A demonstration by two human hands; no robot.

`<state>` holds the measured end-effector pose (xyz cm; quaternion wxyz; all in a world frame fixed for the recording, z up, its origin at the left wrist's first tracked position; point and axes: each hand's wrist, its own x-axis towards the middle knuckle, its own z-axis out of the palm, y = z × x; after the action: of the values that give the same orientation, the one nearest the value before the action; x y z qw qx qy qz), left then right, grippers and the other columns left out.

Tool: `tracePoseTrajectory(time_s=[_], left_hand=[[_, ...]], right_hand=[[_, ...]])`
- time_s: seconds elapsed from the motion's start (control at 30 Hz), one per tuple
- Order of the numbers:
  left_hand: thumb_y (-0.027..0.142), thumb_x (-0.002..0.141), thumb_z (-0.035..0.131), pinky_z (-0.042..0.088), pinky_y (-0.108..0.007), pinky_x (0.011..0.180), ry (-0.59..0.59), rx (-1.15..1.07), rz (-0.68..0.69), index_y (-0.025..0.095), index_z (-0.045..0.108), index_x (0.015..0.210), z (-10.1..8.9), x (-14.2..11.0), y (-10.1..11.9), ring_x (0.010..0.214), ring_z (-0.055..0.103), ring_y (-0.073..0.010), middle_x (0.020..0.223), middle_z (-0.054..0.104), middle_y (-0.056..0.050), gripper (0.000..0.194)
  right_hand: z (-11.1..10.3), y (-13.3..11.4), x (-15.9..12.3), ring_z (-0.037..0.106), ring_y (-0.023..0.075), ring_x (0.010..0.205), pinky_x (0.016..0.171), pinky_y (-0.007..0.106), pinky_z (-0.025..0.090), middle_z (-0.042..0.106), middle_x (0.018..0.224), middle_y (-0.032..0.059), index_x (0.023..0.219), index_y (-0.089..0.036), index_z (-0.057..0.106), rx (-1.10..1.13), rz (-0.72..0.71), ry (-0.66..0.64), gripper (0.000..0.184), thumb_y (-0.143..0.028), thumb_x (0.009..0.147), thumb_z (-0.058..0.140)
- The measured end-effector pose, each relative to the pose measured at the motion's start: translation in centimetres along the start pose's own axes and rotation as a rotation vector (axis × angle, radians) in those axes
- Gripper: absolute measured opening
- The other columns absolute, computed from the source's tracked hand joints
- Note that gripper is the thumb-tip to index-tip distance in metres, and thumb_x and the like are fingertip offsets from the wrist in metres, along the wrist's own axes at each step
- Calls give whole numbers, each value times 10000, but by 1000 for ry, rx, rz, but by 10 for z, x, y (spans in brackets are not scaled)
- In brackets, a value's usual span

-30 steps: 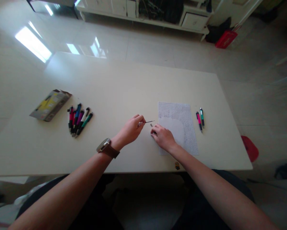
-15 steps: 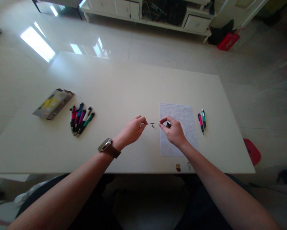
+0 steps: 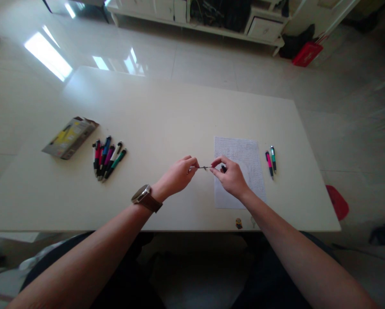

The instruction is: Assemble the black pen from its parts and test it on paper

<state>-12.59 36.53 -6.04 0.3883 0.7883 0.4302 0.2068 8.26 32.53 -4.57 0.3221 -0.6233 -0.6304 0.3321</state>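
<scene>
A thin dark pen refill [image 3: 203, 167] is pinched at one end by the thumb and fingertips of my left hand [image 3: 180, 172], which wears a brown-strapped watch. Its other end meets the fingertips of my right hand [image 3: 231, 176], closed in a pinch; any small part between those fingertips is too tiny to name. Inside the curl of the same hand sits a black pen part [image 3: 224, 168]. A small dark piece [image 3: 205, 168] lies on the table just under the refill. Beneath my right hand is a sheet of written paper [image 3: 224, 197].
Several colored pens [image 3: 107, 161] lie grouped at the left beside a grey and yellow box [image 3: 70, 137]. Two pens, pink [image 3: 269, 165] and green [image 3: 273, 159], lie right of the paper. A small yellow sticker [image 3: 239, 223] is near the table's front edge.
The gap between the refill's tip and my right fingertips has closed; they now meet. My right hand has shifted slightly left.
</scene>
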Motion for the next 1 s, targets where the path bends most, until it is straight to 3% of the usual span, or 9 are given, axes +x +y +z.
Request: tracePoseTrajectory(time_s=[0.33,0.47,0.6,0.67,0.8,1.0], left_hand=[[238,937,537,448,-297,730,-71,-68,31,210,681,951,1,-1,5,792,588,-161,944,623,-41,148],[253,941,538,445,-297,727,-63,-78,4,202,681,953,0,0,6,781,580,-154,945,622,-38,152],[240,939,530,446,-291,722,-40,-82,-11,195,677,950,-3,1,5,762,567,-143,939,622,-36,154],[242,946,521,447,-288,724,-27,-85,-13,193,675,949,-4,1,5,759,565,-138,940,623,-36,162],[248,951,518,448,-290,726,-19,-80,-17,191,672,943,-5,1,7,768,566,-139,948,628,-39,165],[242,949,521,452,-287,725,-17,-97,-28,183,671,945,-6,2,9,775,569,-138,946,626,-42,161]], right_hand=[[3,-4,-5,548,146,660,675,307,412,714,884,20,893,-228,682,20,-44,-93,110,-315,833,713],[0,-5,-3,547,149,714,653,289,403,673,935,34,990,-225,669,102,-10,32,261,-428,833,719],[-6,-2,4,457,131,611,579,278,365,546,747,7,949,-195,652,291,39,135,339,-479,979,469],[-7,0,6,491,141,656,633,287,404,534,737,12,918,-187,661,336,34,134,394,-497,994,430],[-7,2,8,549,174,842,787,322,447,619,904,55,916,-201,704,273,57,174,439,-537,986,432],[-2,10,11,517,141,700,648,284,430,608,806,28,905,-192,684,490,194,195,335,-513,887,590]])
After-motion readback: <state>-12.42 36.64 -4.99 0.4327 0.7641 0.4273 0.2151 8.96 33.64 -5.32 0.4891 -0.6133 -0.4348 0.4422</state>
